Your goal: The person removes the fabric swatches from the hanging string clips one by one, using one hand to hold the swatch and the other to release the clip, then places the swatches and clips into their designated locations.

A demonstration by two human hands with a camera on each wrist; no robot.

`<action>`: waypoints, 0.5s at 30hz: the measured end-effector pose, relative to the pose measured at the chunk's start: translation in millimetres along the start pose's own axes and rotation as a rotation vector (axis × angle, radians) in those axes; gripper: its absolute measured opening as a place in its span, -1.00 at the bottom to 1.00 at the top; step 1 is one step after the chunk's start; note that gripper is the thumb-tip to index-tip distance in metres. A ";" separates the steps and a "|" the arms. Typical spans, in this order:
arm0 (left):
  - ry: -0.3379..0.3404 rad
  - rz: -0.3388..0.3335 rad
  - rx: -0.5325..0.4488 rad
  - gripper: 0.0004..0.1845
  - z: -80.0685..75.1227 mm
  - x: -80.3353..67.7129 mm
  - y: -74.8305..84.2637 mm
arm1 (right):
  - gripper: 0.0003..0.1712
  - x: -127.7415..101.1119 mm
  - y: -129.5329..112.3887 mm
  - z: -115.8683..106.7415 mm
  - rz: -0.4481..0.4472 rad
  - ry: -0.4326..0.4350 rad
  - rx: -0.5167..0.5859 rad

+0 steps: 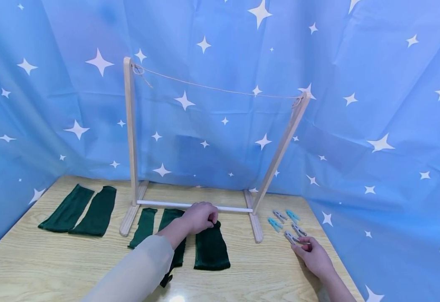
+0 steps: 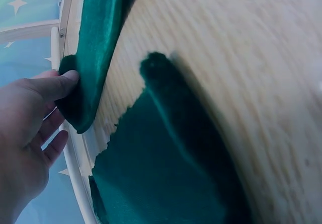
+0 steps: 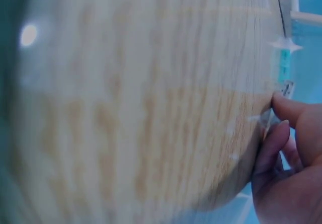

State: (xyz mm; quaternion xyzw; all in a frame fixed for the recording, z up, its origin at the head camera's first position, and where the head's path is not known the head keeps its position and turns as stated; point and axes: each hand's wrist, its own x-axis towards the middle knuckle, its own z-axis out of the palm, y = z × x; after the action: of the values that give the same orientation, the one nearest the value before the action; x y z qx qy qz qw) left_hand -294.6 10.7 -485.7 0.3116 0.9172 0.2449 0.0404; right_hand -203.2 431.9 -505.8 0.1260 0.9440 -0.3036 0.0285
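A blue backdrop (image 1: 374, 105) printed with white stars hangs behind everything; no brand, label or readable writing shows anywhere. Below it lies the wooden table (image 1: 54, 268). On the table stands a wooden drying rack (image 1: 131, 138) with a thin string (image 1: 220, 89) stretched between its two posts and a white crossbar just beyond the left fingers.

Five dark green cloth strips lie flat. Two strips (image 1: 80, 209) sit well to the left of the left hand, outside the rack's foot. Two more (image 1: 144, 226) lie partly under the left forearm and sleeve (image 1: 137, 268). The fifth, the green cloth (image 1: 210, 247), stretches toward the person from the left fingertips.

The left hand (image 1: 199, 217) pinches the far end of that cloth, thumb and curled fingers (image 2: 60, 85) closed on its edge, as the left wrist view shows.

The right hand (image 1: 314, 256) rests on the table near its right edge; its fingers (image 3: 274, 143) appear to pinch a grey clothespin (image 1: 291, 238), though the blurred wrist view leaves this unsure. Four other clothespins (image 1: 284, 220), blue and grey, lie just beyond those fingertips.
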 end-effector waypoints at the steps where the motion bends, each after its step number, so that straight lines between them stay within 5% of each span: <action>1: -0.001 -0.002 0.007 -0.79 0.0 0.0 0.4 | -0.34 -0.1 -0.3 0.3 0.001 0.001 0.000; 7: -0.018 -0.001 0.106 -0.92 -1.2 2.0 2.1 | -0.35 -0.9 -1.7 0.4 0.003 0.002 0.007; 15: 0.004 0.050 0.204 -0.78 -9.2 -6.9 6.9 | -0.38 -1.3 -2.2 -0.5 0.012 -0.008 0.029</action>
State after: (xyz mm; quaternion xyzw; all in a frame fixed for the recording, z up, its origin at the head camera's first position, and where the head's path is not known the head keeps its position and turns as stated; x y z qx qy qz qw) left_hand -287.4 7.4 -474.9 0.3364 0.9294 0.1518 0.0003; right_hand -202.5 430.3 -504.0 0.1311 0.9386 -0.3175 0.0322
